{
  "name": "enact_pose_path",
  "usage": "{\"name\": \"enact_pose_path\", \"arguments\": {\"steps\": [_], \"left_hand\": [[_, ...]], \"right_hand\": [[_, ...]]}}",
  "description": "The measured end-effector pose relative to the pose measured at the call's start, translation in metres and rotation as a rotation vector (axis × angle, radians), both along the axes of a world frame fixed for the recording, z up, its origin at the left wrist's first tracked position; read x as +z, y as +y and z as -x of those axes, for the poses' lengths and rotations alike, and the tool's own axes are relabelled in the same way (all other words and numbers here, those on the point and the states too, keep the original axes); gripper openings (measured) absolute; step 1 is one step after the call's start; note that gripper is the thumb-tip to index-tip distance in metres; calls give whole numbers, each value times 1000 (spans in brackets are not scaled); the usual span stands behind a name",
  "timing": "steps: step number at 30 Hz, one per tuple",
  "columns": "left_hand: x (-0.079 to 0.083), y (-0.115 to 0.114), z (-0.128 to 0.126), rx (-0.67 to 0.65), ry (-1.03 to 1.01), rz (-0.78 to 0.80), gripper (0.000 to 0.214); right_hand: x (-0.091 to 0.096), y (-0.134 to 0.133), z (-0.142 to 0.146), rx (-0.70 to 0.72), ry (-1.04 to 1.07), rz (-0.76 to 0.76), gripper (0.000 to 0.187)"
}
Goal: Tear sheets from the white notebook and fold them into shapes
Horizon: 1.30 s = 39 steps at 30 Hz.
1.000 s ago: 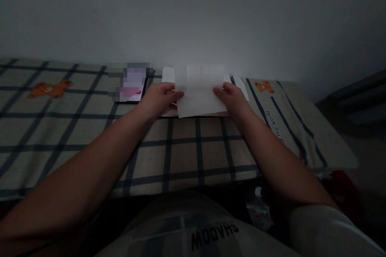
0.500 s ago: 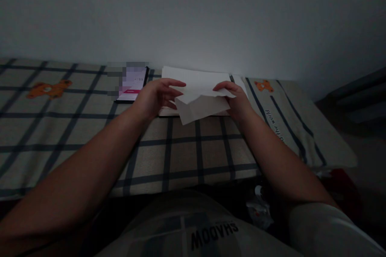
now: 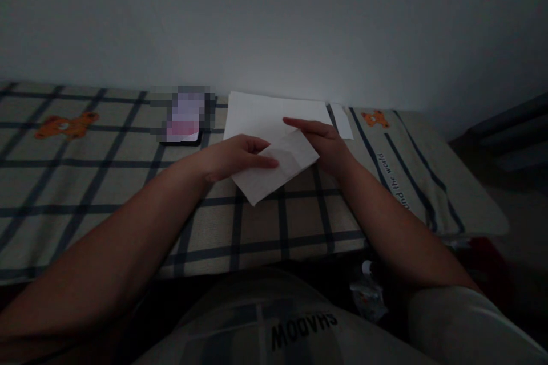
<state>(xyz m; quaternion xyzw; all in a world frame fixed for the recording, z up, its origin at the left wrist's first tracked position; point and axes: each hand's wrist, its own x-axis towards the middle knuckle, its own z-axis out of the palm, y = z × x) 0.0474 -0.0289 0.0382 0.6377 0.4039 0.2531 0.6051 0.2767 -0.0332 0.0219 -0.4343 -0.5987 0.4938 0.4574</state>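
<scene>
A folded sheet of paper [image 3: 261, 179] is held tilted above the front edge of a white stack of paper. My left hand [image 3: 235, 157] is closed on its left side, thumb on top and the other fingers partly beneath. At its upper right corner is my right hand [image 3: 327, 145], one finger stretched out to the left over the stack. The sheet hides the rest of that hand's fingers, which appear to support it from behind. Under and behind both hands lies the white paper stack [image 3: 257, 108], which looks like a notebook or pad.
A phone [image 3: 186, 117] with a lit, partly blurred screen lies left of the stack. To its right sits a small strip of white paper [image 3: 342, 121]. A checked cloth [image 3: 107, 182] covers the surface, with a wall [image 3: 274, 23] behind. Below its front edge is a clear plastic item [image 3: 370, 293].
The folded sheet has come closer to me, off the stack. My left hand has closed on it, thumb on top. My right hand has shifted slightly left, one finger straightened.
</scene>
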Motion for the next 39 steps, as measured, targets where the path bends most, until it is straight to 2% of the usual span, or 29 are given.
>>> {"name": "enact_pose_path", "arguments": {"steps": [3,7,10,16,19,24,31,39], "left_hand": [[-4,5,-1,46,-45,32,27],[-8,7,-9,243,-150,27,29],[-13,3,-15,340,-171,-31,31],[-15,-7,-21,335,-63,-144,38],[-11,-7,-20,393,-89,-159,39],[-9,-2,-17,467,-188,-85,33],[-14,1,-20,509,-245,21,32],[-16,0,-20,515,-275,26,31]], "right_hand": [[1,7,2,-63,61,42,40],[2,14,3,-13,93,154,61],[1,13,5,-23,56,132,58],[-7,11,4,-36,17,17,42],[-7,10,2,-4,1,4,39],[-2,3,6,55,-76,-1,40],[-2,2,5,17,-71,-11,34],[-4,3,4,13,-143,-26,38]]}}
